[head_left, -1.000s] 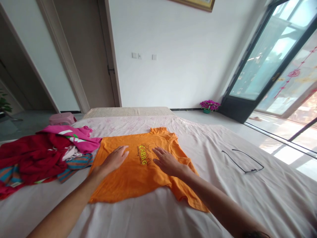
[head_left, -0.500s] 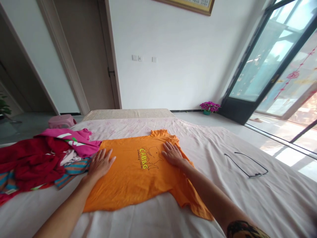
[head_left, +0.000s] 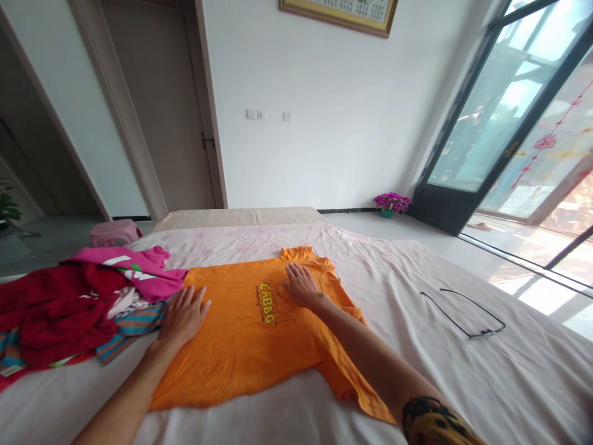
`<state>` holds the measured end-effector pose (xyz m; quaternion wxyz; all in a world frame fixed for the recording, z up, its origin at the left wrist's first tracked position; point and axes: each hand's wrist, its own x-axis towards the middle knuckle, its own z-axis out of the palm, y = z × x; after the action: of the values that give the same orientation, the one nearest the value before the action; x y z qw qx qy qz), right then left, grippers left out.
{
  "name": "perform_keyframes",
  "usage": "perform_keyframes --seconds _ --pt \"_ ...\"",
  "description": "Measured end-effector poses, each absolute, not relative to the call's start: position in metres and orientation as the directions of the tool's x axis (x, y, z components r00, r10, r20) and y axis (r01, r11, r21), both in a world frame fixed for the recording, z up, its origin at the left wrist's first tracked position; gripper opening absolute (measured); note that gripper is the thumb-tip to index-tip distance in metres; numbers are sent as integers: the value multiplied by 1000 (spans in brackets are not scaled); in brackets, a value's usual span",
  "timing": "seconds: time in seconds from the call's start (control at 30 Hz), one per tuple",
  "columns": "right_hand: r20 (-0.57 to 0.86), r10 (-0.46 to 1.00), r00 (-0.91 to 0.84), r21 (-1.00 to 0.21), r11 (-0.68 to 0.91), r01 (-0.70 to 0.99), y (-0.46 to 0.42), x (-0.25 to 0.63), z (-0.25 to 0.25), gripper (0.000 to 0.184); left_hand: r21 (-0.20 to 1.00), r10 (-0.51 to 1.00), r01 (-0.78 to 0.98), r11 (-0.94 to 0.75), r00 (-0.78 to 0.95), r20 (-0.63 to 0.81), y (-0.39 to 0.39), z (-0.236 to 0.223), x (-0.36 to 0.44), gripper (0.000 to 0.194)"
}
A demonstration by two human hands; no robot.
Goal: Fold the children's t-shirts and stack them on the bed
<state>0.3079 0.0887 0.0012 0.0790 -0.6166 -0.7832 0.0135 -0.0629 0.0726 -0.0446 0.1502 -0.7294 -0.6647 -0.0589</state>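
Note:
An orange T-shirt [head_left: 222,346] with a yellow "CABBG" print and a line drawing lies spread on the sheet, its collar to the right. My left hand [head_left: 184,312] rests flat near the shirt's left hem, fingers stretched out. On the printed chest, partly over the drawing, lies my right hand [head_left: 302,286], also flat with extended fingers. Neither hand grips the cloth. Close by my left hand is a heap of clothes: a dark red garment [head_left: 69,315], a pink one [head_left: 134,269] and a blue-and-orange striped one [head_left: 134,330].
A pale sheet [head_left: 398,352] covers the bed. Eyeglasses [head_left: 484,334] with dark temples lie on it at the right. Behind the bed's left side stands a pink plastic stool [head_left: 115,232]. Purple flowers [head_left: 391,202] stand on the floor near the glass door [head_left: 486,130].
My right hand has slid left across the shirt, from near the collar onto the printed drawing. My left hand stays by the hem. The view has tilted up slightly.

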Motion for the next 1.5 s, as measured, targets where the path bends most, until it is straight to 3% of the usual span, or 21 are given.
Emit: perform_keyframes --seconds 0.17,0.43,0.63,0.77,0.93,1.0,1.1,1.27,1.5 --pt "-18 981 -193 -181 187 966 110 313 -7 74 -121 949 988 -94 126 288 72 -43 -65 58" --pt "-68 993 101 -50 -105 993 121 404 -6 71 -144 947 986 -86 126 297 71 -40 -63 58" --pt "-40 981 190 34 -188 982 107 404 4 74 -141 945 987 -80 120 304 70 -39 -62 56" --pt "38 997 60 -40 -58 997 74 347 6 76 -131 942 988 -77 116 317 71 -38 -61 54" --pt "27 914 -405 -193 402 895 14 278 1 75 -119 927 987 -104 140 347 72 -45 -64 53" --pt "25 868 -497 -207 491 847 -1 274 0 71 -115 920 984 -136 169 354 71 -48 -66 52" --pt "2 883 -470 -203 461 864 -9 297 1 67 -101 917 980 -169 194 349 66 -51 -72 53" --pt "-18 959 -282 -124 278 953 -13 368 1 65 -44 941 984 -171 177 290 51 -52 -81 55" --pt "30 984 -174 -46 175 983 -29 413 -3 63 -23 962 983 -184 184 201 23 -49 -93 60"
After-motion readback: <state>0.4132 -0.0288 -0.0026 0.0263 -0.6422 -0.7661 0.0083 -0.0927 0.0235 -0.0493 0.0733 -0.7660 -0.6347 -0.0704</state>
